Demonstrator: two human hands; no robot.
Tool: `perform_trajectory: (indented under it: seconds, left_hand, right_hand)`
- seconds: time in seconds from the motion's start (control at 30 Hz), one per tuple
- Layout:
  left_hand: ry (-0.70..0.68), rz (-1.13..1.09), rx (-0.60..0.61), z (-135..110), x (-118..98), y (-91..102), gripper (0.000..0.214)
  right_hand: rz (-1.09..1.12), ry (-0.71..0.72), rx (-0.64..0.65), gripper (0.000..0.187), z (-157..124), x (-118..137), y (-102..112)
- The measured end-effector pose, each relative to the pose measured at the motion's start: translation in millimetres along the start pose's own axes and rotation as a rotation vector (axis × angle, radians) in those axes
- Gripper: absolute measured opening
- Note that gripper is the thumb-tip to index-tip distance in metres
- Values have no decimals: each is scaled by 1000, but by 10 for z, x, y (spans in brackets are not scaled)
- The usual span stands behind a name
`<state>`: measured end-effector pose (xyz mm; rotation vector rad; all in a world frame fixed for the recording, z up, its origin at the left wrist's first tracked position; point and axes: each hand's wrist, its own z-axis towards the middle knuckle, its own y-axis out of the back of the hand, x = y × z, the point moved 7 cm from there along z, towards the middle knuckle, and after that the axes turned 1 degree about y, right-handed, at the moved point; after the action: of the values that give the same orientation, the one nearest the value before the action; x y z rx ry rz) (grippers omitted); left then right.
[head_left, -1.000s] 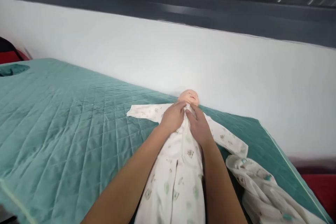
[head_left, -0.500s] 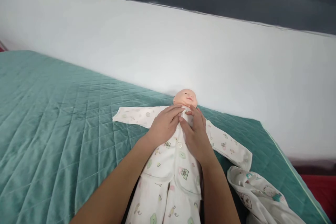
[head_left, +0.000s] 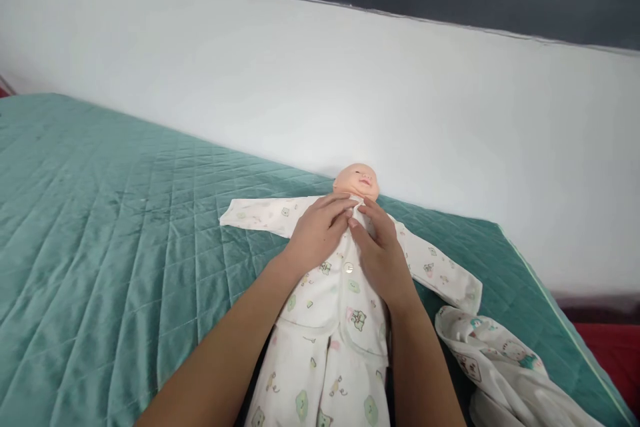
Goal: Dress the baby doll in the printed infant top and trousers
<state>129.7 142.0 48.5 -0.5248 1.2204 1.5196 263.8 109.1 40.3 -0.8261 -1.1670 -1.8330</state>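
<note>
Left hand and right hand pinch the collar of the white, green-printed cloth jacket, at six o'clock from the round, peach plastic doll head—apparently to keep both front edges together.

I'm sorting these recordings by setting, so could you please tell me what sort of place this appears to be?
Indoors, perhaps a bedroom or training room; I can't tell which. A dressed baby doll lies on a green quilted cover beside a white wall.
</note>
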Motion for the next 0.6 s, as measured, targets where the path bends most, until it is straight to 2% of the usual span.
perform_trajectory:
  seconds: [0.1, 0.2, 0.43, 0.6]
  left_hand:
    - [-22, -4, -37, -49, -39, 24, 26]
    - [-9, -10, -2, -94, -49, 15, 25]
    - [-1, -134, 88, -110, -15, 30, 22]
    - [23, -233, 156, -107, 15, 45, 20]
  right_hand:
    - [90, -67, -60, 33, -47, -65, 52]
    - [135, -83, -96, 29, -135, -57, 90]
    - [147, -13, -100, 23, -417, 11, 134]
    - [109, 54, -72, 25, -441, 41, 125]
